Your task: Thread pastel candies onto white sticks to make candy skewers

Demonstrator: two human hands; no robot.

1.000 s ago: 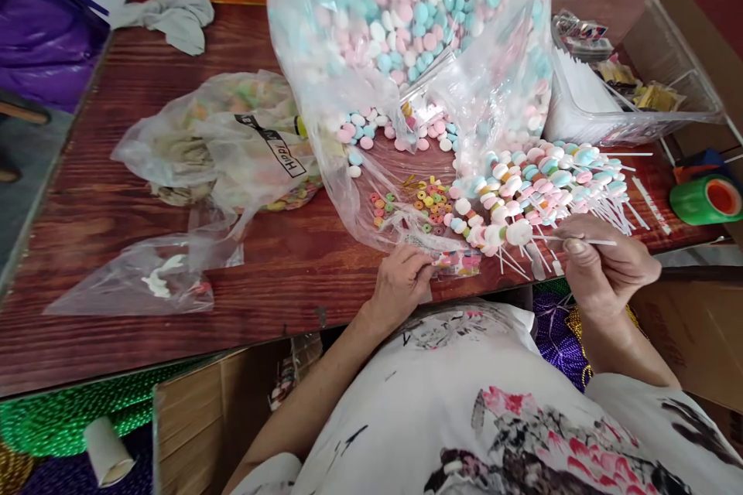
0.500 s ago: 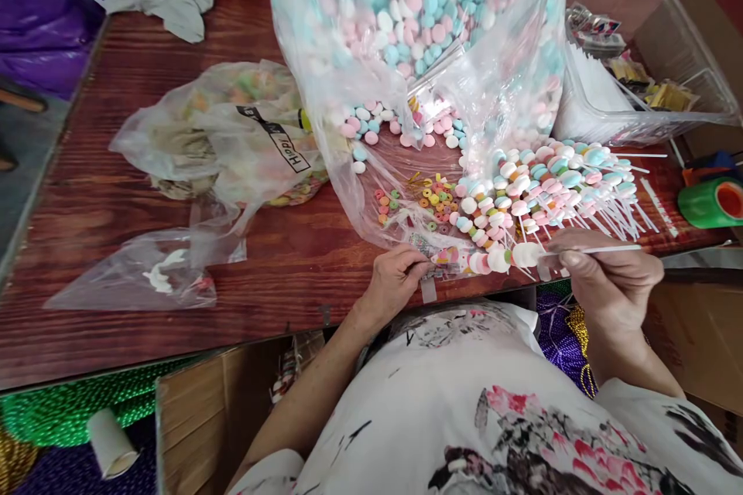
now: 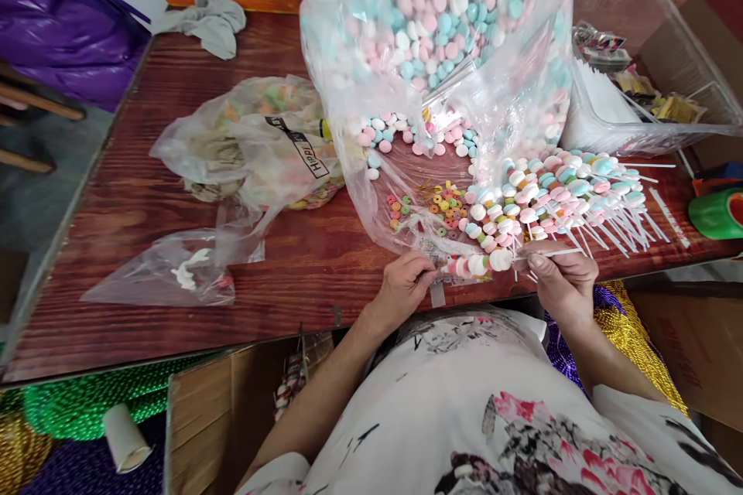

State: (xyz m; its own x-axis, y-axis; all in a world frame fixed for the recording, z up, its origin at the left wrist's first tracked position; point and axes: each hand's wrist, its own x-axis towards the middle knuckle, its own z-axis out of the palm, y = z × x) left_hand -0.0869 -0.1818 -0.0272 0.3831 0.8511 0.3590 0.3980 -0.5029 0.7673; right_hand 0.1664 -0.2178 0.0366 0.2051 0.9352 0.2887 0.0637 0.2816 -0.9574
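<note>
One candy skewer [image 3: 500, 260], stick [image 3: 564, 252] pinched in right hand [image 3: 564, 282], tip beside left hand [image 3: 406, 282], which pinches a wrapper [image 3: 449, 266]

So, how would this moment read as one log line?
left hand: at tip of candy skewer | right hand: pinching its stick | beyond: heaped skewers, candy bag

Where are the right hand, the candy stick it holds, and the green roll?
Right hand [image 3: 564, 278]: head view, middle of the hand.
Candy stick [image 3: 501, 260]: head view, a white candy on it.
Green roll [image 3: 707, 220]: head view, its outer side.
</note>
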